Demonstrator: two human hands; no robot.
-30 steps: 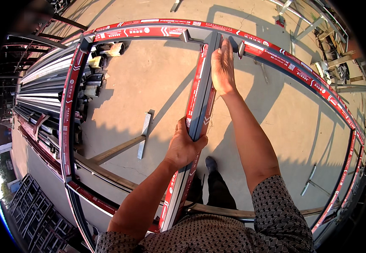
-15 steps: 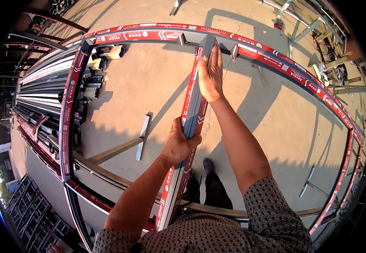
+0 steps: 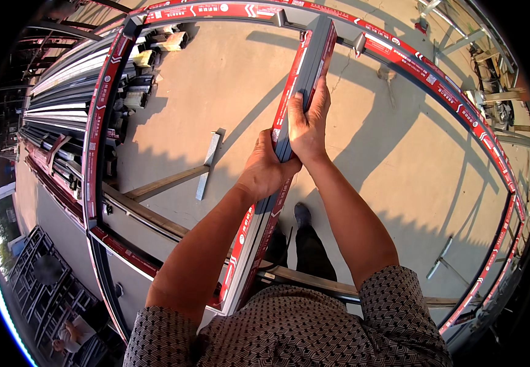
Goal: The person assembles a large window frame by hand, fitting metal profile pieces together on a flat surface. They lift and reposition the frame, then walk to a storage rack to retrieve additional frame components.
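The right hand (image 3: 306, 125) had slid down the bar (image 3: 284, 137): 1 second earlier it lay near the upper end with its fingers extended, and now it gripped the bar just above the left hand (image 3: 268, 171), the 2 hands close together at the centre of the frame. Its thumb lay over the upper face and its other fingers ran along the right side. The left hand kept its hold, thumb on the right side and fingers around the left edge, their tips hidden. The view had shifted too, so that the top rail of the large frame (image 3: 99, 140) sat closer to the upper edge. A person (image 3: 72, 333) showed at lower left, where 1 second earlier nobody could be made out.

The bar was long, straight and dark grey, with a ridge along its length and red film with white markings on its sides; its lower part looked paler. It slanted from upper centre to lower centre, its upper end at the top rail between 2 small metal brackets (image 3: 281, 17) and its lower end near the patterned shirt (image 3: 289, 324). Sunlight and shadow divided the floor (image 3: 210, 79) beneath.
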